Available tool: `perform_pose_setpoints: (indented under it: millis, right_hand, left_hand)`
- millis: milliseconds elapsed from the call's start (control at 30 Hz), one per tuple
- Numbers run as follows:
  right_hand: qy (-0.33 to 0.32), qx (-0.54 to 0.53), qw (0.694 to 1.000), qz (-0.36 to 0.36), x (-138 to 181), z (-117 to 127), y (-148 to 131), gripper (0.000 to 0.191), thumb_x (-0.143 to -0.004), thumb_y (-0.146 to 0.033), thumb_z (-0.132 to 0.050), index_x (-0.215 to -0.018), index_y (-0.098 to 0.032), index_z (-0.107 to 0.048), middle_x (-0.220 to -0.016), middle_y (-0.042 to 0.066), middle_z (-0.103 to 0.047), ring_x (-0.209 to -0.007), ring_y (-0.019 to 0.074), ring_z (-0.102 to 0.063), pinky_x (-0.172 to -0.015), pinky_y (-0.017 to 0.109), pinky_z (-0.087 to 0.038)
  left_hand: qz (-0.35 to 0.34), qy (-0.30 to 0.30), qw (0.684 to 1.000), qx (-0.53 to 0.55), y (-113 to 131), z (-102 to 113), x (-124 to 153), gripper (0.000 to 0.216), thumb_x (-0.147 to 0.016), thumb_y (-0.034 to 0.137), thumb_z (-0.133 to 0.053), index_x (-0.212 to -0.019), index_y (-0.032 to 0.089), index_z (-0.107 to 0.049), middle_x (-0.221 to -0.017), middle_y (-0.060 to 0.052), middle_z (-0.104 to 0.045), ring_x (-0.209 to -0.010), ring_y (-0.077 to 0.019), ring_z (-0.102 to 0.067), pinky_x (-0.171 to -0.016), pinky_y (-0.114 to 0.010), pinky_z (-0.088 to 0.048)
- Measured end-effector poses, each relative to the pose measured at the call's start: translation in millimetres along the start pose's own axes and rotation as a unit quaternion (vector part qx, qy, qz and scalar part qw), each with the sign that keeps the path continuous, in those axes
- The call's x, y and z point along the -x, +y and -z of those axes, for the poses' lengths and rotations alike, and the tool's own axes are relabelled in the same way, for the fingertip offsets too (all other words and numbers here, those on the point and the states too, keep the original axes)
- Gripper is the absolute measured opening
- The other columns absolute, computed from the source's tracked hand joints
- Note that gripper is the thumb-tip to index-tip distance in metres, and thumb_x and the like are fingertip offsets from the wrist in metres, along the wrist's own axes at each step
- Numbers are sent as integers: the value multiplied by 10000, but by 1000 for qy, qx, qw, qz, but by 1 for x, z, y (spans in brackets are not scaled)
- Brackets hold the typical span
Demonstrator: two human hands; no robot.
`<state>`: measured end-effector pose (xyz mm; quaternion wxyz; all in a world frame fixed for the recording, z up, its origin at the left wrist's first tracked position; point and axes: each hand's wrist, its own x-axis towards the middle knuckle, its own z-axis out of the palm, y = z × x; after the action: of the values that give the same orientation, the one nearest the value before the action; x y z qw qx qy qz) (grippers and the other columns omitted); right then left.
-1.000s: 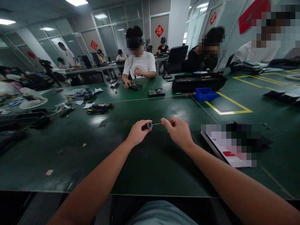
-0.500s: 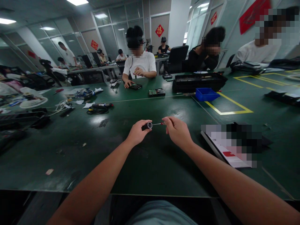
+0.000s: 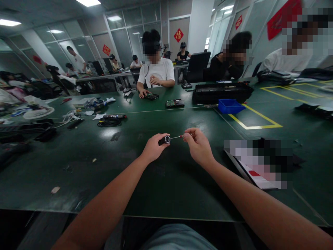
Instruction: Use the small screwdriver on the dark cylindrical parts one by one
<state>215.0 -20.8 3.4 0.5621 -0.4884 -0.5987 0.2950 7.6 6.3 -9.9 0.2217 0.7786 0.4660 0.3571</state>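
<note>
Over the middle of the green table, my left hand (image 3: 154, 148) wraps round a small black cylinder (image 3: 163, 140) with a pale ring at its open end. Its exact kind is unclear. My right hand (image 3: 199, 146) pinches a screwdriver (image 3: 182, 136) by its reddish handle. The thin metal shaft points left and its tip is at the cylinder's end; I cannot tell whether it touches. Part of the handle is hidden in my fingers.
A bundled black cable (image 3: 109, 120) lies to the left on the green table (image 3: 145, 194). Farther back are a circuit-board device (image 3: 175, 103), a blue bin (image 3: 230, 106) and a long black tray (image 3: 221, 93). A flat box (image 3: 247, 170) is at right. A co-worker (image 3: 156, 71) sits opposite.
My right hand has shifted its fingers on the screwdriver's handle, which shows slightly more. My left hand still holds the cylinder in nearly the same place. The whole view has moved slightly.
</note>
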Motion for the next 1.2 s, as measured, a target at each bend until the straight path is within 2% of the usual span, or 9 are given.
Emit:
perform_pose_setpoints:
  millis: [100, 200, 300, 400, 567, 667, 900, 1100, 1200]
  right_hand:
    - [6, -94, 995, -42, -2, -5, 6, 241, -900, -438, -610, -963, -207, -634, -872, 53, -711, -800, 203, -670, -799, 391, -536]
    - [27, -209, 972, -103, -4, -9, 9, 282, -873, -491, -641, -936, -217, -641, -847, 34, -703, -763, 183, -671, -789, 382, -564]
    - [42, -270, 947, -166, -6, -11, 12, 291, -879, -515, -626, -849, -225, -619, -746, 13, -658, -674, 168, -645, -724, 361, -586]
    - [70, -238, 949, -195, -7, -11, 14, 281, -900, -493, -596, -808, -228, -596, -725, 9, -630, -639, 163, -625, -671, 343, -586]
    - [86, -149, 977, -126, -6, -9, 16, 256, -927, -472, -559, -886, -224, -603, -804, 18, -672, -698, 167, -646, -690, 342, -564]
    - [65, -117, 986, -95, -4, -7, 13, 256, -937, -468, -546, -916, -219, -602, -820, 25, -687, -719, 174, -655, -703, 352, -556]
    - [22, -32, 997, -74, -1, -7, 2, 251, -951, -445, -519, -932, -210, -606, -817, 45, -699, -739, 191, -660, -719, 366, -540]
    - [17, 12, 998, -52, 1, -7, -2, 243, -962, -440, -509, -949, -214, -598, -826, 53, -707, -748, 205, -666, -732, 382, -531]
    - [38, 39, 998, -41, 2, -3, -2, 258, -988, -445, -474, -961, -219, -596, -841, 54, -706, -770, 214, -666, -739, 389, -518]
  left_hand:
    - [0, 23, 1000, 1, 1, 1, -1, 400, -844, 135, -736, -1232, 215, -687, -1224, -66, -705, -1159, -237, -637, -1060, -408, -465]
    - [-38, 44, 998, 1, 2, 5, -3, 410, -860, 144, -726, -1258, 226, -679, -1260, -66, -696, -1188, -232, -626, -1078, -415, -453]
    - [-77, 21, 996, -43, 1, 10, -5, 398, -871, 171, -727, -1257, 254, -682, -1254, -56, -699, -1184, -237, -619, -1073, -447, -438]
    - [-63, -15, 995, -76, 0, 13, -6, 390, -870, 184, -732, -1251, 254, -685, -1231, -55, -708, -1159, -249, -621, -1051, -464, -437]
    - [-43, -45, 995, -82, 1, 12, -5, 382, -876, 194, -727, -1253, 244, -684, -1219, -53, -712, -1142, -251, -616, -1050, -463, -424]
    - [-45, -44, 995, -80, 0, 10, -4, 393, -878, 203, -727, -1266, 247, -678, -1222, -51, -709, -1135, -248, -614, -1044, -458, -424]
    - [-39, -24, 996, -73, 0, 6, -3, 414, -856, 200, -755, -1261, 249, -684, -1209, -50, -713, -1130, -244, -621, -1029, -439, -438]
    - [-47, -11, 996, -79, 0, 5, -3, 407, -836, 191, -776, -1232, 242, -697, -1201, -52, -720, -1122, -245, -631, -1023, -441, -444]
    - [-34, -16, 996, -81, -2, 5, -3, 402, -838, 204, -776, -1230, 251, -698, -1205, -51, -716, -1123, -249, -630, -1022, -449, -447]
